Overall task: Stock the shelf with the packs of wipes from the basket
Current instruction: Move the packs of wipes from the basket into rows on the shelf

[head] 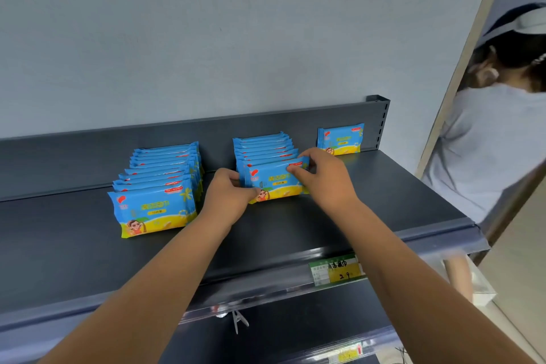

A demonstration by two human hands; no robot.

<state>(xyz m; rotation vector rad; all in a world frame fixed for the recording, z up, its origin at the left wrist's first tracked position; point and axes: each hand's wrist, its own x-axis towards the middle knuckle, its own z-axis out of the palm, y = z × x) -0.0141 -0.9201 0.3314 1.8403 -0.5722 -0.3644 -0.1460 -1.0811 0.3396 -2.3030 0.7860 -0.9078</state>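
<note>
Dark grey shelf [369, 201] carries two rows of wipes. Left hand [227, 195] and right hand [322, 177] pinch the front pack [276, 179] of the middle row, seating it upright. Next move, by my judgement: release, fetch another.

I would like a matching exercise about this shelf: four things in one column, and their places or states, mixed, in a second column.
1 front pack of the middle row
2 single pack
3 price label
4 left row of packs

A on the front rail
B alone by the back panel, far right
C untouched, farthest left
D gripped by left hand and right hand

Pairs: 1-D, 2-B, 3-A, 4-C
</note>
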